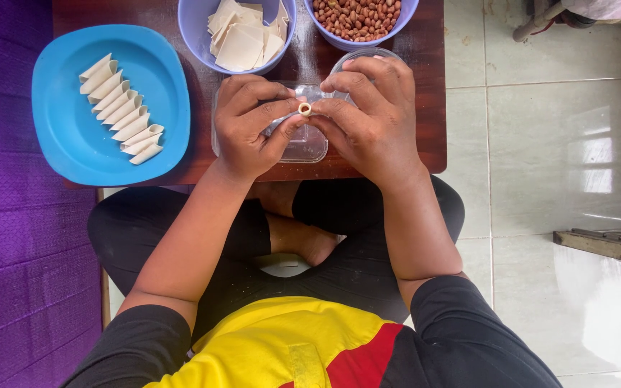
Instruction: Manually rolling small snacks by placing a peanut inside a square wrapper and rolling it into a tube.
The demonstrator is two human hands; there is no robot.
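Observation:
My left hand [253, 126] and my right hand [371, 118] meet above a clear plastic container [303, 147] on a low dark wooden table [425, 108]. Between the fingertips of both hands I pinch a small rolled piece of pale dough wrapper [305, 109], its open end facing up. A blue plate [73, 129] to the left holds a row of several finished rolls [120, 108]. A lilac bowl [199, 39] at the top holds flat square wrappers [242, 36]. Another lilac bowl [404, 14] holds peanuts [357, 16].
A small clear glass bowl [357, 57] sits partly hidden behind my right hand. A purple mat [16, 251] covers the floor on the left, pale tiles [540, 144] lie on the right. My crossed legs in black trousers sit below the table edge.

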